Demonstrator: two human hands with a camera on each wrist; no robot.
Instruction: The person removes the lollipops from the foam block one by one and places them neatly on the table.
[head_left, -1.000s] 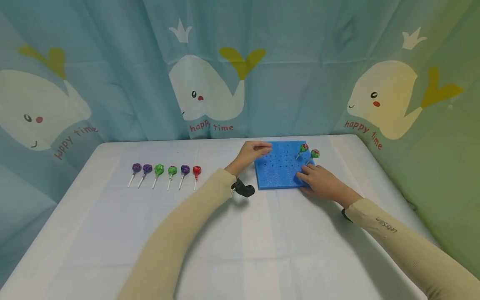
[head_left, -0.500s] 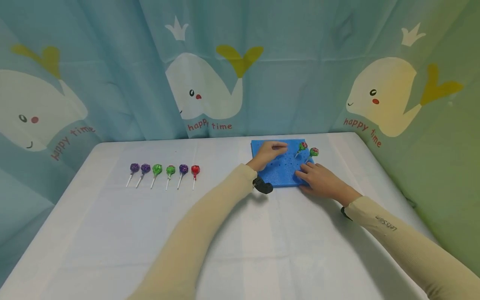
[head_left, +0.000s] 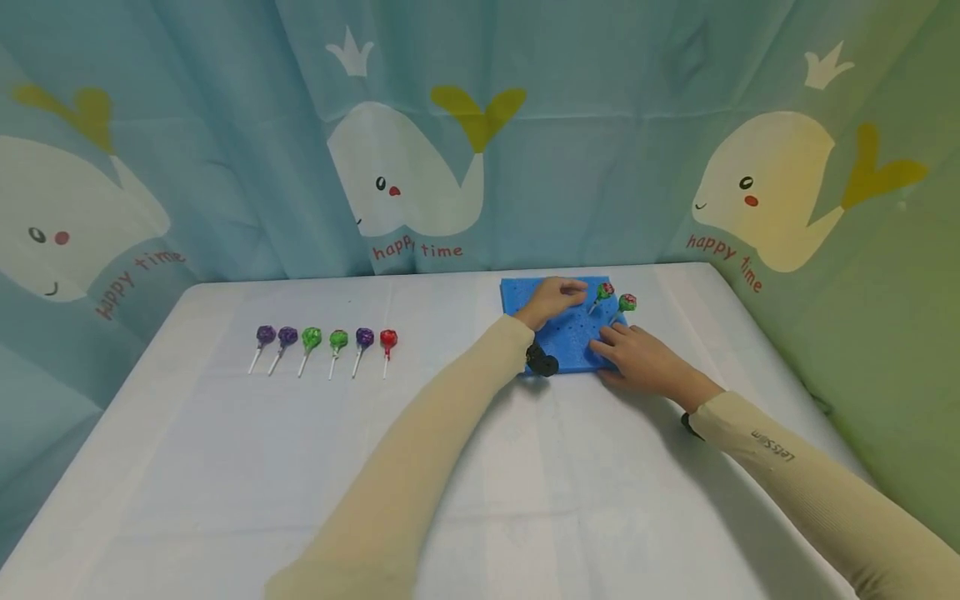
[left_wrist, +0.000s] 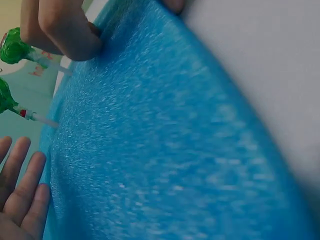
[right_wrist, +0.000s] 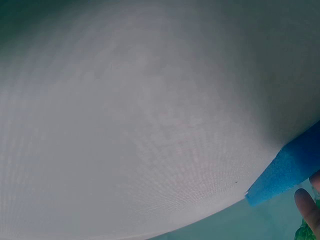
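Note:
A blue foam board [head_left: 573,337] dotted with small holes lies on the table, with two green-and-red lollipops standing in its right part. My left hand [head_left: 553,300] is over the board, just left of the nearer-in lollipop [head_left: 604,291]. In the left wrist view its fingers [left_wrist: 31,200] are extended, apart from both sticks, holding nothing. At the front right, my right hand [head_left: 641,358] grips the board's edge, curled fingers on top and thumb at the front side. The other standing lollipop [head_left: 627,302] rises right behind that hand. Most of the right hand is outside the right wrist view.
To the left, several wrapped lollipops lie in a row on the white table [head_left: 225,467]: purple [head_left: 266,334], green [head_left: 311,337] and, at the right end, red [head_left: 388,337]. A whale-print curtain [head_left: 555,192] hangs behind the table.
My left hand has moved right across the board, from its left edge to beside the standing lollipops. The right hand keeps its place on the board, and the camera has shifted slightly.

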